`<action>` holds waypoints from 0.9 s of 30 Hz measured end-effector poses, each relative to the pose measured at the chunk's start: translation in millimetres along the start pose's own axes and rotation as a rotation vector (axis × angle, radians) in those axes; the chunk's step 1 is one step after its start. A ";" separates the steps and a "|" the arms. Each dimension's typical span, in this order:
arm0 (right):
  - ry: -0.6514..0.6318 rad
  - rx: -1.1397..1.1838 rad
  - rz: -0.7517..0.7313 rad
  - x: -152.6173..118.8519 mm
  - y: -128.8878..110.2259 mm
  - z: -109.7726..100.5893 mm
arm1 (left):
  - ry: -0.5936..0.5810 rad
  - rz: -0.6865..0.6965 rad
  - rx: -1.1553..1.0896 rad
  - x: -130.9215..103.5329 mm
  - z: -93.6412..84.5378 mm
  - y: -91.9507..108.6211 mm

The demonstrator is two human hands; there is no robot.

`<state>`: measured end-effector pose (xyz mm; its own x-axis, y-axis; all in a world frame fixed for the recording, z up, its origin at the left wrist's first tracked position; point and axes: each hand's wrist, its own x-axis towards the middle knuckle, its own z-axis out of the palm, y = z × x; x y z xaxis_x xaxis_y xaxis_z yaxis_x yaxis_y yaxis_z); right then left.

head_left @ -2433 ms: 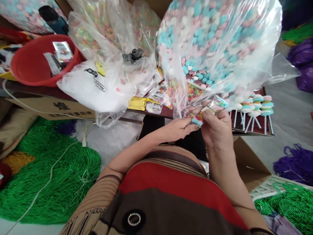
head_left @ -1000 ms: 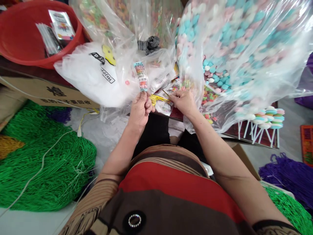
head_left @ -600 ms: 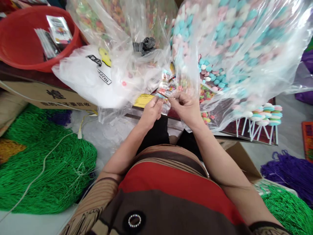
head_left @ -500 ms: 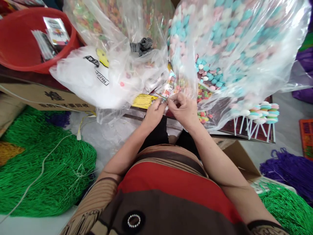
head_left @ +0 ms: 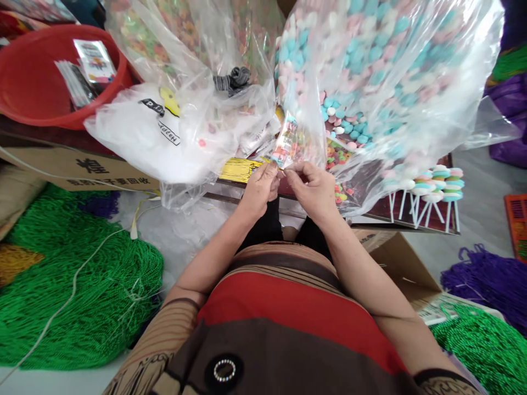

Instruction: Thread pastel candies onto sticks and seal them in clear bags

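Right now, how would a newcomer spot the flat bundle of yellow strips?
Find the black-lettered white plastic bag on the dark red table. At its lower right in view, beside the person's left hand, lies the flat bundle of yellow strips. Bright yellow distinguishes it from that white plastic.

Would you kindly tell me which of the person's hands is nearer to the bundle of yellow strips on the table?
Left. The left hand is close beside the bundle of yellow strips; the right hand is farther off, on the left hand's far side.
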<state>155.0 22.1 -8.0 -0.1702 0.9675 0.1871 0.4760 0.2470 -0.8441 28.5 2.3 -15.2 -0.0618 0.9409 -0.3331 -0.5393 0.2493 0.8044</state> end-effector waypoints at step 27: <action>0.235 0.015 -0.269 0.5 33.6 7.6 | -0.016 -0.106 -0.105 -7.2 22.2 -8.3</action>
<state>164.4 30.4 -40.1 -0.0832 0.8547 0.5125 0.4279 0.4951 -0.7562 52.0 -1.5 -8.6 0.0130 0.9142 -0.4051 -0.6266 0.3232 0.7092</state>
